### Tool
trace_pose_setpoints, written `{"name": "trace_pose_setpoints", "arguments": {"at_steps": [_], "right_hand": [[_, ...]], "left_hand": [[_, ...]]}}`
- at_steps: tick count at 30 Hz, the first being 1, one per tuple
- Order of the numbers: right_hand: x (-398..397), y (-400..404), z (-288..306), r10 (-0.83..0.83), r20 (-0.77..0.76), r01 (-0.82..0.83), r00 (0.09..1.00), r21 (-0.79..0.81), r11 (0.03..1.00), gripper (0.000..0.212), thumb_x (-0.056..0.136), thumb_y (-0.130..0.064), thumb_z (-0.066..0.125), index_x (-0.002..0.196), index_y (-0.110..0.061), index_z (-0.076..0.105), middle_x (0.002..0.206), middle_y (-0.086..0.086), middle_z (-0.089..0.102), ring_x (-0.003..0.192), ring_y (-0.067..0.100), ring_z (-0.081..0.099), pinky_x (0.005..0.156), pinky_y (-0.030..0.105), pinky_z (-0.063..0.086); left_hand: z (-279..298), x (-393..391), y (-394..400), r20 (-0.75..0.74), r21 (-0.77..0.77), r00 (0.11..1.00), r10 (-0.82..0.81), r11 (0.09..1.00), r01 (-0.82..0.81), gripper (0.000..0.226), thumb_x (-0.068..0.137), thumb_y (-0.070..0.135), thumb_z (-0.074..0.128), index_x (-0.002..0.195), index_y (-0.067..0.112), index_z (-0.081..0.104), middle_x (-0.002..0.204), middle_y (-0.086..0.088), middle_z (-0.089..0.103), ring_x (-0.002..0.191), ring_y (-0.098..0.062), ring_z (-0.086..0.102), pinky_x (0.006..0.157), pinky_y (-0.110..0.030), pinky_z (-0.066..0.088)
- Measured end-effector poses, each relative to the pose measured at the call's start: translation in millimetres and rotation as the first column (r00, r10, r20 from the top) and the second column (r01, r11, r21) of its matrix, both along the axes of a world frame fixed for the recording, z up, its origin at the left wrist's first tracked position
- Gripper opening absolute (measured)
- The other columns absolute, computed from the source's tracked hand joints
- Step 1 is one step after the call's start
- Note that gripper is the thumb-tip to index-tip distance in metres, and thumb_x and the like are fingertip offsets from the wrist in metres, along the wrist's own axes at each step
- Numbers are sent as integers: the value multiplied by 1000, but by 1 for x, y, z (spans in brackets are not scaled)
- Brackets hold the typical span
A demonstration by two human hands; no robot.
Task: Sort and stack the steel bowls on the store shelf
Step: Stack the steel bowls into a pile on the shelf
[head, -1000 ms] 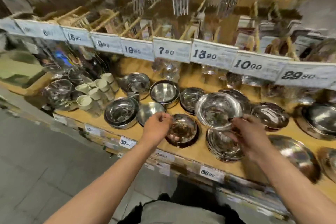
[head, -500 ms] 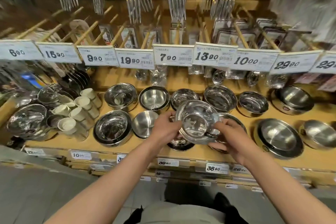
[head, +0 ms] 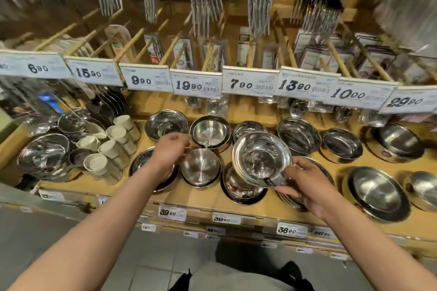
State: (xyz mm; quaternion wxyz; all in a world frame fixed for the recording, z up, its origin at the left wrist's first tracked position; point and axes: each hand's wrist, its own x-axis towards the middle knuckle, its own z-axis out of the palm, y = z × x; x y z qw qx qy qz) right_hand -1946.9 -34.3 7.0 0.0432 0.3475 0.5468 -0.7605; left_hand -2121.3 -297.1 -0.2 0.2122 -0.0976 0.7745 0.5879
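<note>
My right hand (head: 305, 184) grips the near rim of a shiny rimmed steel bowl (head: 261, 159) and holds it tilted above a dark stack of bowls (head: 241, 190) at the shelf's front. My left hand (head: 169, 152) reaches over a plain matte steel bowl (head: 201, 169), its curled fingers at that bowl's far rim; whether they grip it I cannot tell. Behind stand a deep bowl (head: 210, 131), a shiny bowl stack (head: 165, 124) and more bowls (head: 296, 136) along the wooden shelf (head: 205, 201).
Cream cups (head: 111, 146) and glossy bowls (head: 45, 156) crowd the left. Wide steel plates (head: 378, 192) and a pot (head: 397, 140) sit at the right. Price tags (head: 250, 84) on pegs and hanging forks (head: 205, 0) overhang the shelf. A grey tiled floor lies below.
My left hand let go of the shiny bowl and moved left to the matte bowl. My right hand alone now holds the shiny bowl, shifted slightly right.
</note>
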Motion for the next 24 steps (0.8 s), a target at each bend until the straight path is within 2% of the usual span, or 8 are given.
{"name": "trace_pose_setpoints", "arguments": {"at_steps": [3, 4, 7, 11, 14, 17, 22, 24], "right_hand": [[-3, -4, -7, -56, -5, 56, 998, 0, 998, 23, 94, 4, 62, 113, -9, 63, 90, 14, 80, 80, 25, 79, 61, 31, 65], [-5, -6, -9, -81, -8, 81, 997, -4, 997, 23, 94, 5, 62, 111, -9, 63, 91, 15, 80, 80, 24, 79, 59, 31, 65], [-9, -10, -15, -140, -16, 139, 990, -31, 990, 26, 93, 8, 60, 112, -10, 65, 95, 15, 79, 86, 27, 79, 58, 31, 64], [-20, -14, -19, -177, -25, 176, 984, -34, 984, 29, 92, 10, 61, 113, -9, 67, 97, 16, 79, 88, 30, 78, 60, 31, 64], [-29, -15, -19, -183, -31, 182, 983, -33, 983, 28, 91, 10, 61, 112, -8, 68, 98, 16, 79, 88, 30, 78, 63, 34, 65], [-36, -15, -17, -197, -33, 195, 980, -56, 979, 27, 92, 10, 60, 111, -8, 66, 99, 17, 79, 87, 28, 79, 61, 33, 65], [-39, -16, -17, -242, -30, 239, 970, -72, 968, 28, 90, 11, 61, 113, -6, 64, 100, 19, 78, 87, 28, 79, 60, 30, 64], [-38, -15, -18, -257, -23, 255, 966, -75, 964, 33, 90, 11, 61, 118, -5, 62, 102, 20, 78, 89, 28, 78, 61, 29, 64]], "left_hand": [[-15, -23, -23, -67, -62, 994, 84, 994, -88, 10, 98, 15, 62, 101, 8, 69, 84, -8, 71, 70, -25, 65, 68, -37, 55], [-20, -31, -30, -102, -102, 989, 104, 988, -114, 10, 96, 16, 65, 100, 8, 70, 89, -10, 73, 76, -26, 68, 72, -36, 57], [-32, -54, -47, -153, -209, 974, 167, 958, -197, 19, 89, 21, 75, 101, 9, 65, 105, -15, 74, 102, -35, 70, 95, -49, 56], [-46, -82, -61, -168, -357, 968, 186, 904, -235, 38, 85, 24, 78, 114, 7, 61, 110, -18, 72, 103, -36, 69, 94, -49, 56], [-56, -95, -65, -144, -460, 974, 176, 860, -223, 42, 87, 32, 77, 114, 3, 64, 110, -16, 71, 100, -34, 68, 92, -42, 56], [-63, -103, -63, -115, -474, 970, 216, 846, -245, 46, 88, 35, 77, 116, 1, 64, 108, -13, 69, 98, -31, 65, 83, -33, 50], [-70, -114, -62, -34, -428, 968, 247, 872, -237, 47, 80, 30, 85, 112, 0, 67, 108, -14, 70, 102, -34, 67, 90, -42, 58], [-70, -116, -61, -22, -411, 957, 288, 870, -271, 41, 81, 23, 84, 110, 0, 67, 105, -14, 70, 97, -33, 70, 87, -43, 60]]}}
